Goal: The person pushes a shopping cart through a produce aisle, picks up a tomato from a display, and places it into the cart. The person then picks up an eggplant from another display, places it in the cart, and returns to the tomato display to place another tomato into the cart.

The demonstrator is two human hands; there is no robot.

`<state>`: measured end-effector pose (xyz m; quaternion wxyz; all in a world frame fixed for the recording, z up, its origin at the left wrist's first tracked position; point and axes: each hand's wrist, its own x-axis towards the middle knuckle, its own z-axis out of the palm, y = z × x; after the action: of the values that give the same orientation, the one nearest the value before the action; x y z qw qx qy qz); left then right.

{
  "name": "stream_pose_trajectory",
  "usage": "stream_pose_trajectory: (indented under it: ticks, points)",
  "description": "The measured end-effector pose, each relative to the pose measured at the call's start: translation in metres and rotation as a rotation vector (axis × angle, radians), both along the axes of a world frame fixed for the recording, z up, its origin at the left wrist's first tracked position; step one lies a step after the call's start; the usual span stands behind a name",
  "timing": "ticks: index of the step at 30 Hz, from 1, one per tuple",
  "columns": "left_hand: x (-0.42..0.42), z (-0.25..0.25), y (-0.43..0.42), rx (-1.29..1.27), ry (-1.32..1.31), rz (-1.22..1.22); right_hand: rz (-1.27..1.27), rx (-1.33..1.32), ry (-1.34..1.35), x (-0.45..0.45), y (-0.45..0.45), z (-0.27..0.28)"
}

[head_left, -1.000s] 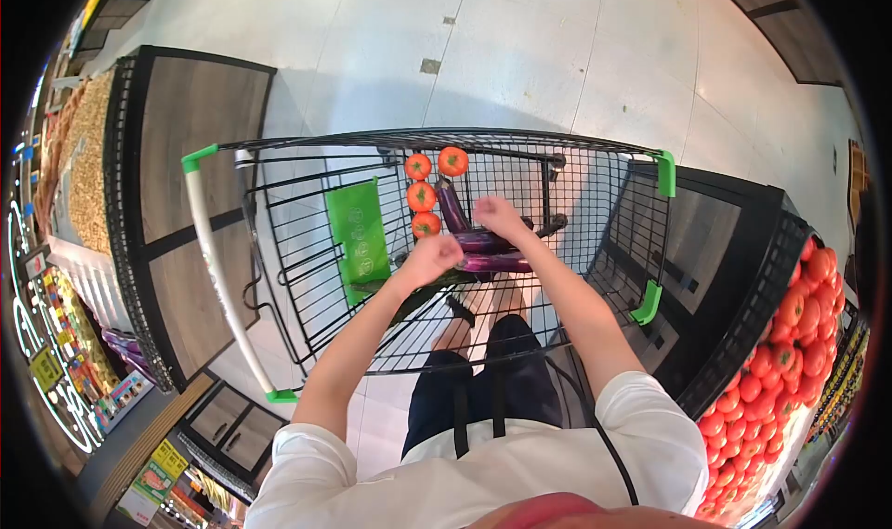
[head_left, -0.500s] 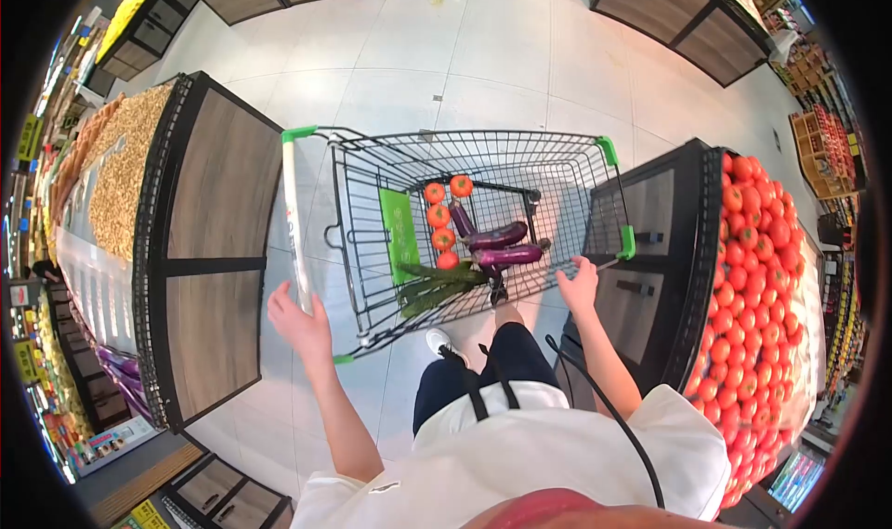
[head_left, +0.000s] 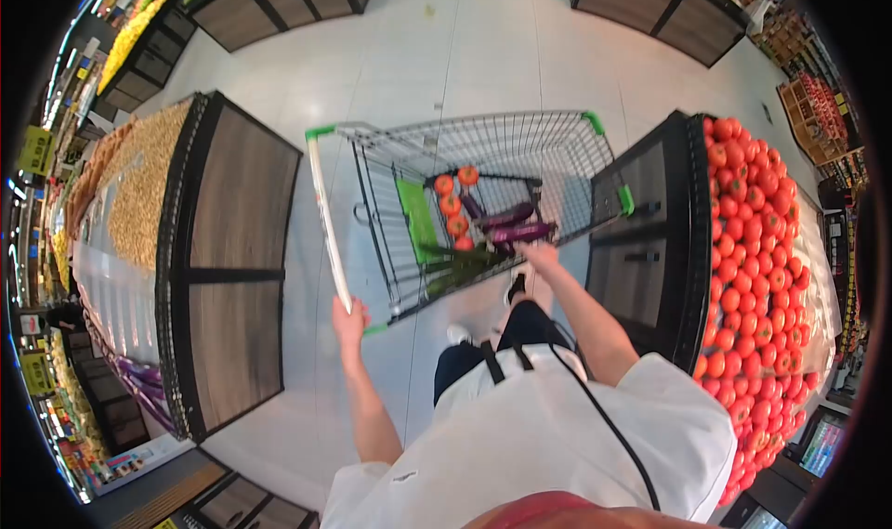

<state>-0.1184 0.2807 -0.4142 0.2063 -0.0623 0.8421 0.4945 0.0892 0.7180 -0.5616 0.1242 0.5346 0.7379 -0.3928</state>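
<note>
A black wire shopping cart (head_left: pixel 483 125) with green corners stands in front of me. My left hand (head_left: pixel 350 320) is closed round the near end of its white handle (head_left: pixel 327 218). At the cart's near side rim is my right hand (head_left: pixel 539 253), close to the purple eggplants (head_left: pixel 520 233); its fingers are too small and blurred to read. Several tomatoes (head_left: pixel 451 205) lie in a row inside, beside a green panel (head_left: pixel 417 221). Long dark green vegetables (head_left: pixel 460 271) lie at the near side of the basket.
On the right a stand (head_left: pixel 641 241) bears a heap of tomatoes (head_left: pixel 757 269). The left stand (head_left: pixel 237 269) holds tan produce (head_left: pixel 149 190) and purple eggplants (head_left: pixel 144 380). More wooden display stands (head_left: pixel 655 13) stand at the far side of the tiled floor.
My hands have gone from above the vegetables to the handle and the near side rim. The left hand has closed on the handle. The cart has turned and shifted in view.
</note>
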Motion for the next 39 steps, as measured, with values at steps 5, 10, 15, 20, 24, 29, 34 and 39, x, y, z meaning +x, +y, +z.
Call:
stream_pose_trajectory:
  ticks: [5, 10, 15, 20, 24, 29, 34, 39]
  points:
    - [0.001, -0.007, 0.023, 0.158, -0.197, 0.148, -0.068, -0.267, 0.0, -0.025, 0.042, 0.027]
    - [0.021, -0.016, 0.08, 0.052, -0.048, 0.203, 0.114, -0.138, -0.069, -0.071, 0.108, 0.003]
    - [0.034, -0.012, 0.123, -0.17, -0.118, -0.15, 0.116, 0.333, 0.182, -0.092, 0.202, 0.019]
    - [0.056, 0.006, 0.188, -0.359, -0.133, -1.039, 0.231, 0.275, 0.897, -0.124, 0.155, 0.153]
    - [0.071, 0.037, 0.263, -0.373, -0.142, -0.695, 0.573, -0.083, 1.004, -0.122, 0.083, 0.178]
    - [0.053, 0.057, 0.314, -0.208, -0.015, -0.805, 0.751, 0.247, 0.442, -0.144, 0.087, 0.158]
    - [-0.014, 0.047, 0.336, -0.154, 0.408, -0.69, 0.838, 0.309, 0.222, -0.196, 0.183, 0.158]
    - [-0.152, 0.075, 0.394, -0.295, 0.711, -0.666, 0.866, 0.383, 0.093, -0.246, 0.246, 0.166]
